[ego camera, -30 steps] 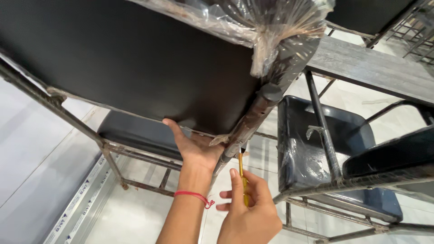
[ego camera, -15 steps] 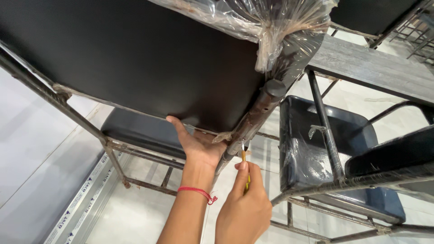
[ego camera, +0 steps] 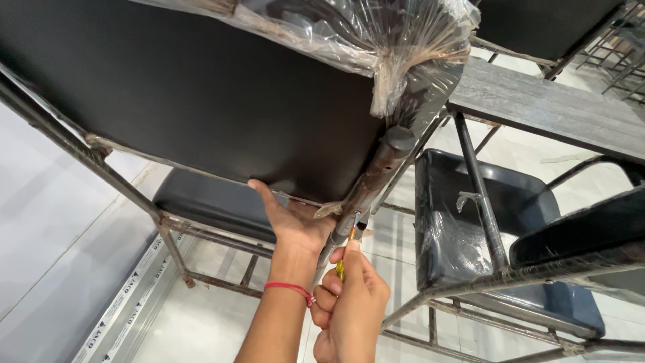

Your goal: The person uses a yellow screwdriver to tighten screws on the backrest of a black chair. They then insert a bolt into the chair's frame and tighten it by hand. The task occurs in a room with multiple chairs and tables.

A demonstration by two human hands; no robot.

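- Screwdriver (ego camera: 346, 252), yellow-handled, stands upright in the clenched right hand (ego camera: 349, 306), its tip meeting the metal leg (ego camera: 376, 178) of an overturned black chair seat (ego camera: 188, 101).
- Left hand (ego camera: 292, 222) (red thread (ego camera: 289, 289) at the wrist) presses open-palmed against the seat's lower edge, grasping nothing.
- Clear plastic wrap (ego camera: 396, 40) bunches over the seat's corner.

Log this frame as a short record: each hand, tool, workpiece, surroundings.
left hand: palm pressed up under the edge of the black panel
right hand: grips a yellow screwdriver
screwdriver tip: at the metal leg below the panel corner
wrapping: clear plastic bunched over the corner
surroundings: black chairs, grey tabletop
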